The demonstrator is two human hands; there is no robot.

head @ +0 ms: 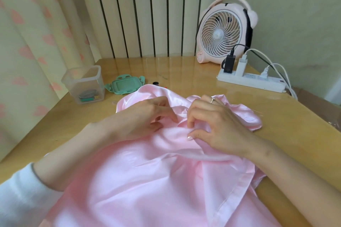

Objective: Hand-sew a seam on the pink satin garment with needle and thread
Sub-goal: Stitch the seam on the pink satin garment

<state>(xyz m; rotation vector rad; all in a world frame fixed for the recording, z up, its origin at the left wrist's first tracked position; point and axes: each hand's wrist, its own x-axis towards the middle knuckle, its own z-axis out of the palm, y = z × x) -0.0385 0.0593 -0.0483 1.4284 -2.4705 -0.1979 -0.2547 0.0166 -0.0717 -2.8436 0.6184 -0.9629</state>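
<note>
A shiny pink satin garment (140, 180) lies spread over the near half of a glossy light wooden table (184, 72), its far part bunched into folds at the middle. Both hands meet on that bunch, close together but not touching. The left hand (145, 116) has its fingers curled down onto the cloth and grips a raised fold. Just to its right, the right hand (217, 121), with a thin ring (212, 100) on one finger, pinches a small ridge of satin between thumb and forefinger. No needle or thread can be made out between them. A white sleeve (22, 199) covers the left forearm at the near left.

Far left on the table stands a clear square plastic tub (86, 79), open at the top. At its bottom lie a dark round item and some green and yellow pieces (88, 96), too small to identify. Its mint-green clip lid (125, 84) lies flat just right of it, with a small black spool (156, 83) beyond the garment's far edge. At the far right are a pink desk fan (225, 33) and a white power strip (251, 81) with plugs in it.
</note>
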